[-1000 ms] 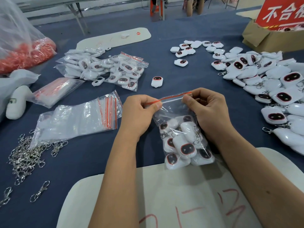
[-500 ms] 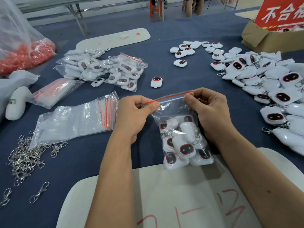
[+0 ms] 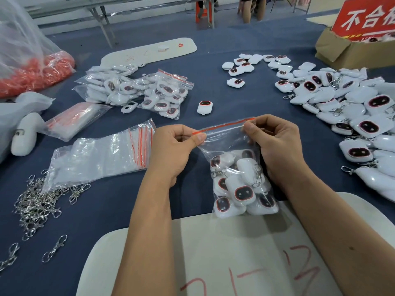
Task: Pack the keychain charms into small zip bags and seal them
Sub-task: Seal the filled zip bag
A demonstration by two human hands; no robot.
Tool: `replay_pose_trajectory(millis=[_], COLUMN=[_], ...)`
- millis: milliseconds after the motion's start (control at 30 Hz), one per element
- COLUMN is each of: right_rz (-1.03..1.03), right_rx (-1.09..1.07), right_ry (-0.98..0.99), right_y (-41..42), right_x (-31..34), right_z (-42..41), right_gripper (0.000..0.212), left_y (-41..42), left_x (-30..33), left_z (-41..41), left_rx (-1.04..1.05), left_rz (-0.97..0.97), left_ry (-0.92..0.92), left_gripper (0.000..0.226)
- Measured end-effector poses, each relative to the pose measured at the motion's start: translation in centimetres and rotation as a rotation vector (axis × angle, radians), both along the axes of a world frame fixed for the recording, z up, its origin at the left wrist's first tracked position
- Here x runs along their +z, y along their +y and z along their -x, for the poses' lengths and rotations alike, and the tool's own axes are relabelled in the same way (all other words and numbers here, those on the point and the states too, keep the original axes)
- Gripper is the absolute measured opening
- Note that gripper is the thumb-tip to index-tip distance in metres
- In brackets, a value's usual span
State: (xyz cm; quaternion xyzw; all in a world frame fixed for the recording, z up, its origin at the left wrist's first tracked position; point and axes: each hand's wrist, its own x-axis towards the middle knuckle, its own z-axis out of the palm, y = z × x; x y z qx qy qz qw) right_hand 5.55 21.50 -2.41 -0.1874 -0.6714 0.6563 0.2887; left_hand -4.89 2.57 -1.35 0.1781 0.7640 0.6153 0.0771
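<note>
Your left hand [image 3: 177,144] and right hand [image 3: 275,142] each pinch an end of the zip bag [image 3: 235,167], held near the surface's near edge, charms [image 3: 242,191] inside. Run your fingertips firmly along the red strip [image 3: 224,125] so it closes fully.

Two hands [image 3: 171,152], one held bag [image 3: 233,167]
</note>
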Motion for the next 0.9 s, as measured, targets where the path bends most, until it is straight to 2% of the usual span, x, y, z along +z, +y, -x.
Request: replay_pose_trajectory(millis=[100,200,367,467,533,633,667,767,833,900], right_rz=[0.038,0.073,0.207,0.308,0.122,-0.183,-0.225,-0.246,-0.209,-0.144], right_rx=[-0.015,-0.011,0.074,0.122,0.171,0.423,0.524,0.680,0.624,0.518], right_ry=[0.043,0.060,0.044,0.066,-0.043,-0.275,-0.328,-0.304,-0.245,-0.213], right_y=[0.0,0.0,-0.1,0.0,0.2,0.5,0.3,-0.4,-1.1,-2.2], right_x=[0.0,0.0,0.6,1.1,1.3,1.6,2.0,2.7,2.7,2.7], right_z=[0.1,0.0,-0.2,-0.3,-0.6,-1.4,-1.6,-1.9,-1.3,-0.1], right_gripper=[0.017,0.017,0.031,0.028,0.012,0.046,0.045,0.024,0.024,0.026], left_y=[-0.1,0.0,-0.1,0.7,1.3,1.9,2.0,2.1,1.7,1.2], left_x=[0.0,-0.1,-0.3,-0.2,-0.1,0.3,0.5,1.0,1.2,1.3], left_z=[-0.1,-0.2,0.0,-0.4,-0.8,-1.3,-1.4,-1.5,-1.3,-0.9], left_rx=[-0.031,-0.035,-0.017,0.038,0.092,0.150,0.174,0.245,0.269,0.302], left_rz=[-0.096,-0.108,-0.058,-0.159,-0.240,-0.384,-0.441,-0.571,-0.579,-0.494], left_ry=[-0.027,-0.075,-0.014,-0.001,-0.003,-0.014,-0.020,-0.046,-0.064,-0.026], left_gripper=[0.013,0.007,0.015,0.014,0.012,0.010,0.011,0.007,0.003,0.006])
